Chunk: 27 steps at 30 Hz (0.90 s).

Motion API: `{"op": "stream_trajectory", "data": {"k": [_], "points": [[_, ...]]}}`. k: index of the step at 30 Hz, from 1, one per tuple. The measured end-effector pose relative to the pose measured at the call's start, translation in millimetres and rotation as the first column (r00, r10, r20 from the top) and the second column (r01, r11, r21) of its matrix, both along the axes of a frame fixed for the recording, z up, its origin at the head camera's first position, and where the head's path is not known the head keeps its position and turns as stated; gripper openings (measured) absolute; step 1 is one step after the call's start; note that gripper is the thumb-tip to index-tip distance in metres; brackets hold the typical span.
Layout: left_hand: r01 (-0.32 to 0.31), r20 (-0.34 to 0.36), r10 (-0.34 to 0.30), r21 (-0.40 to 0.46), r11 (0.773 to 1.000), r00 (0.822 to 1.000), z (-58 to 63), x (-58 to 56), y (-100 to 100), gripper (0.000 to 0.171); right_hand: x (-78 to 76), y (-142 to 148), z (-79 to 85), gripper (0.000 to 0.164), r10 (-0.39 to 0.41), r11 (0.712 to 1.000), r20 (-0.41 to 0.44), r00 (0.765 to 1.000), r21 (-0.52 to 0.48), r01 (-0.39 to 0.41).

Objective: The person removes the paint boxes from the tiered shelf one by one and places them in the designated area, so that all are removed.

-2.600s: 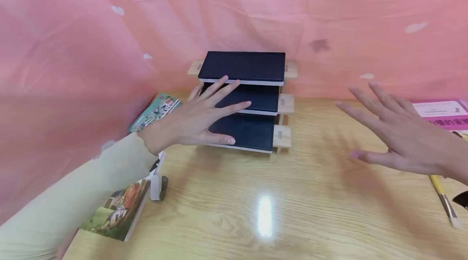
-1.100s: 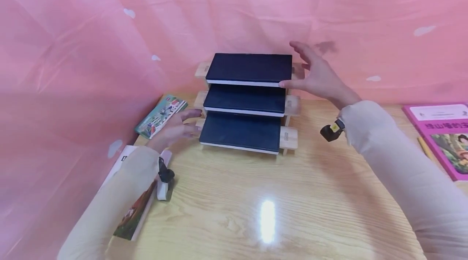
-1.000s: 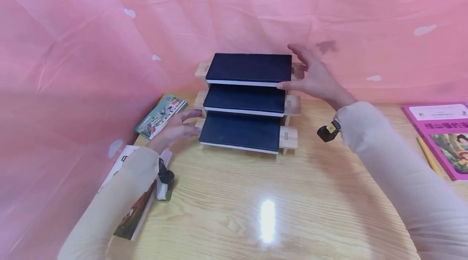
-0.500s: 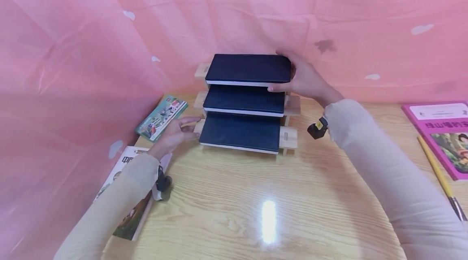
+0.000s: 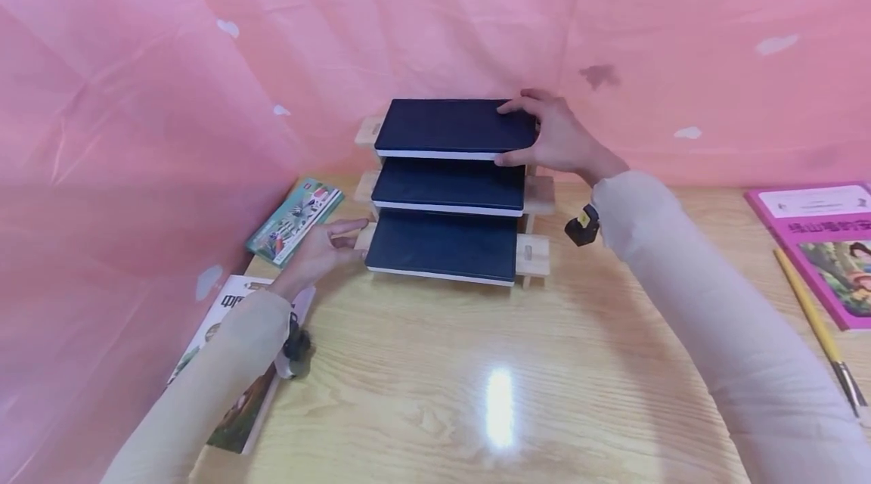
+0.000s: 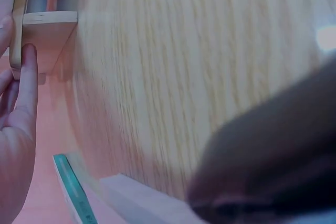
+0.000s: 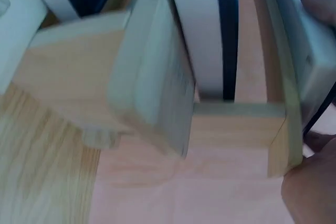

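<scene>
A three-tier pale wooden rack (image 5: 532, 253) stands at the back of the table, with a flat navy-topped box with white sides on each tier. My right hand (image 5: 561, 138) grips the right end of the top box (image 5: 442, 125), thumb at its front edge and fingers over its top. The middle box (image 5: 449, 185) and bottom box (image 5: 442, 246) lie below. At the lowest tier's left end, my left hand (image 5: 323, 251) pinches the rack's wooden tab; in the left wrist view, fingers (image 6: 29, 77) lie on both sides of the wood.
On the left lie a teal book (image 5: 294, 221) and a white-covered book (image 5: 234, 423), partly under my left arm. A pink book (image 5: 826, 200) and a yellow-handled brush (image 5: 810, 310) lie at the right. Pink cloth (image 5: 463, 23) hangs behind and at the left.
From spread in the air, both hands have come to the rack. My right hand has moved left and closed on the top box; my left has taken hold of the lowest tab.
</scene>
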<state>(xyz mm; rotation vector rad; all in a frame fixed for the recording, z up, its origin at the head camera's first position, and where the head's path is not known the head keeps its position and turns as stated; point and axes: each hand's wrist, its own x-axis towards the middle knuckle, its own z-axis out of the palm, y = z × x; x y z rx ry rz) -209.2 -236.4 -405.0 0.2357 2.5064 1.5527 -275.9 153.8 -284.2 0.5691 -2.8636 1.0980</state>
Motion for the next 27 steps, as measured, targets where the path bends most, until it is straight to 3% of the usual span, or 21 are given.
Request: {"op": "stream_trajectory", "data": {"k": [7,9,14,21,27], "points": [[0.030,0.016,-0.030,-0.023,0.999,0.999,19.2,9.0,8,0.058,3.5,6,3.1,0.075,0.021,0.999,-0.024,0.999,0.036,-0.020],[0.034,0.006,-0.034,-0.023,0.999,0.999,19.3,9.4,8,0.058,4.7,5,3.4,0.076,0.018,0.999,-0.033,0.999,0.046,-0.016],[0.042,-0.030,-0.043,-0.009,0.999,0.999,4.6,1.0,3,0.058,11.5,9,3.2,0.077,0.001,0.999,-0.071,0.997,0.052,0.003],[0.051,0.003,-0.051,0.018,0.999,0.999,4.9,-1.2,10,0.061,34.9,24,4.3,0.072,-0.051,0.999,-0.104,0.993,0.009,0.052],[0.050,0.043,-0.052,0.053,0.997,0.998,20.1,5.1,19,0.061,57.9,38,1.4,0.073,-0.112,0.994,-0.142,0.983,-0.023,0.110]]}}
